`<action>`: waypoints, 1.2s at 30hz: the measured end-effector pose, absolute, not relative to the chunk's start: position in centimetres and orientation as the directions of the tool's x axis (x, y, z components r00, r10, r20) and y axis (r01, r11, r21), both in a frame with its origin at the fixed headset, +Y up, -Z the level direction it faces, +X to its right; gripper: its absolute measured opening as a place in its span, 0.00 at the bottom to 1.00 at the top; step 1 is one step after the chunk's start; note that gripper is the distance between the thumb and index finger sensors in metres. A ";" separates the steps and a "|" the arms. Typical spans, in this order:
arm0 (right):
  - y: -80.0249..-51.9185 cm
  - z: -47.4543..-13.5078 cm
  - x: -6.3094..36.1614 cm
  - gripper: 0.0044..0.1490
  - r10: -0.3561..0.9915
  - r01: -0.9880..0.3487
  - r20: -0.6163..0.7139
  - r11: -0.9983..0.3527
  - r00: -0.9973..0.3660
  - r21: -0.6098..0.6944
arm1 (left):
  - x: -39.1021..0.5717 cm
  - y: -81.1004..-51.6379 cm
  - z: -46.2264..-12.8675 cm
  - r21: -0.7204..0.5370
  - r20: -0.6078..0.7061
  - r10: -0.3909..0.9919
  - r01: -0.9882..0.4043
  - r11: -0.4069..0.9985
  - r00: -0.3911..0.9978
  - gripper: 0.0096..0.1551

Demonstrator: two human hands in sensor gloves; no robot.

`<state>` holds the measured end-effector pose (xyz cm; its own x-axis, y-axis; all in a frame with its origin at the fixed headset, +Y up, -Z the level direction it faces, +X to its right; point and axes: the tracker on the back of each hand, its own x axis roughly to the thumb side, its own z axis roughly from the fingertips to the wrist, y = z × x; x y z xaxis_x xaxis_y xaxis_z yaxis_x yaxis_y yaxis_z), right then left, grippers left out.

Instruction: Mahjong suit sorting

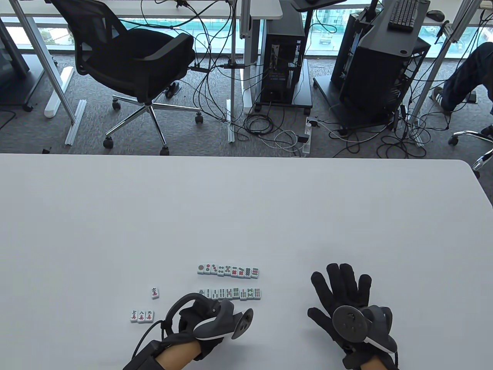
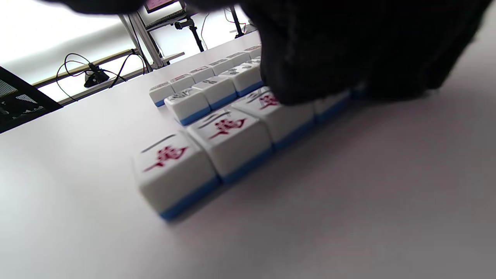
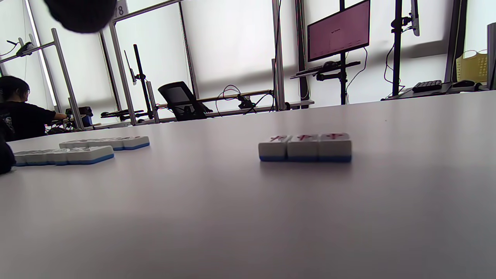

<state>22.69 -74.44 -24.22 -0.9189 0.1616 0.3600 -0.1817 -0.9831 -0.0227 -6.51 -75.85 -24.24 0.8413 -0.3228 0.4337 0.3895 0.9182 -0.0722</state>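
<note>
White mahjong tiles with blue backs lie face up on the white table [image 1: 246, 216]. A dots row [image 1: 227, 271] lies above a bamboo row [image 1: 231, 293]. One character tile [image 1: 154, 292] lies alone, and three character tiles [image 1: 141, 316] sit together further left; they also show in the right wrist view [image 3: 305, 147]. My left hand [image 1: 200, 310] is curled, fingers down, just below the bamboo row. In the left wrist view its fingers [image 2: 329, 58] rest on the far end of a row of character tiles [image 2: 228, 141]. My right hand [image 1: 341, 287] lies flat on the table, fingers spread, empty.
The table's far edge [image 1: 246, 157] borders a floor with an office chair [image 1: 134, 65], cables and computer towers. The table's right edge [image 1: 483, 189] curves inward. In the right wrist view the two long tile rows [image 3: 77, 153] lie to the left.
</note>
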 end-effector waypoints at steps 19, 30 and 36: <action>-74.4 -24.3 22.8 0.50 0.158 -0.176 0.347 -0.984 -0.925 -0.021 | -19.5 -70.2 -27.6 -0.096 0.073 -0.349 0.355 0.930 0.934 0.36; -74.4 -24.3 22.8 0.50 0.147 -0.164 0.348 -0.986 -0.926 -0.020 | -22.6 -75.4 -29.4 -0.311 0.018 -0.246 0.239 0.920 0.969 0.38; -74.4 -24.3 22.7 0.50 0.147 -0.164 0.349 -0.986 -0.925 -0.018 | -21.7 -76.0 -29.8 -0.274 0.033 -0.265 0.263 0.925 0.964 0.36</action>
<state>22.75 -74.41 -24.29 -0.9254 0.1475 0.3492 -0.1641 -0.9863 -0.0185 -21.69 -76.01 -29.78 0.9638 -0.2645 0.0335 0.2634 0.9250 -0.2740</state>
